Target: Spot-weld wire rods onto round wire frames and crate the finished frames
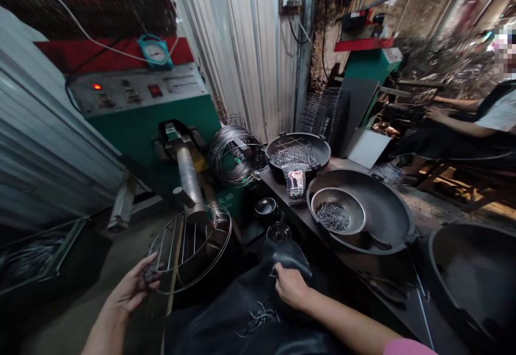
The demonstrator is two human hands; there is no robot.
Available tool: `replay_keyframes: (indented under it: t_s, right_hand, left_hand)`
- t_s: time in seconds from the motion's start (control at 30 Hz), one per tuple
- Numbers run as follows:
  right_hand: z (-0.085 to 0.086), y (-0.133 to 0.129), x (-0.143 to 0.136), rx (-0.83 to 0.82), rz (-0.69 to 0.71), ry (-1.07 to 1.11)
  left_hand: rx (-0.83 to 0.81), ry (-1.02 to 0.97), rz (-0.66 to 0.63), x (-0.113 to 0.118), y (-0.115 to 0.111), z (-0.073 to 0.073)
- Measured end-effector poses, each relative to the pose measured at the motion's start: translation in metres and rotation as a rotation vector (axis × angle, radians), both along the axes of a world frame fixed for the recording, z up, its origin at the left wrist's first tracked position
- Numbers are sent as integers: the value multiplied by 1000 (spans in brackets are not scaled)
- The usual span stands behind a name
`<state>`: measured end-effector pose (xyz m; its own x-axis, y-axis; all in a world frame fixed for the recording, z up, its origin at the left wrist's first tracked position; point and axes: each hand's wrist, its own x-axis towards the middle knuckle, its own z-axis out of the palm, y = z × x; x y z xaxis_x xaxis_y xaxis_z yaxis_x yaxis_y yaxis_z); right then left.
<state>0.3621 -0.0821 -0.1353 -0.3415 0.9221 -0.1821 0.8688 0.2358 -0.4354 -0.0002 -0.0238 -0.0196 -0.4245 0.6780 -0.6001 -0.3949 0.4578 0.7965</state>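
Observation:
My left hand (133, 285) grips the near left edge of a round wire rack (193, 277), thumb and fingers closed about its rim. The rack has two rings and several straight cross bars. It sits at the metal electrode arm (189, 177) of a green spot welding machine (153, 123). My right hand (291, 286) is closed over the black apron (226, 312) on my lap, fingertips pinched together; whatever is in them is hidden. Left of it, a small heap of short curved wire pieces (260, 317) lies on the apron.
On the bench to the right stand a bowl (358, 212) of curved wire pieces inside a wide black pan (391, 220), another pan (322, 150) with wire frames, and a large pan (475, 285). A wire coil (236, 156) hangs beyond the machine. A person (484, 118) sits far right.

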Motion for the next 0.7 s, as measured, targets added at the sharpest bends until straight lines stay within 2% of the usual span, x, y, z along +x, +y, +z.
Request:
replay_keyframes:
  t_s: [0.2,0.33,0.5,0.7]
  right_hand:
    - [6,0,8,-28,20,-1]
    - [13,4,15,-68,-3,59]
    - [15,17,18,-123,-49,173]
    - [7,24,22,-127,-152,336]
  left_hand:
    - [44,-86,39,15,-23,-10]
    - [3,-111,86,24,-32,-13]
    - [-56,-180,127,27,-35,-9]
    - [22,-95,169,34,-37,1]
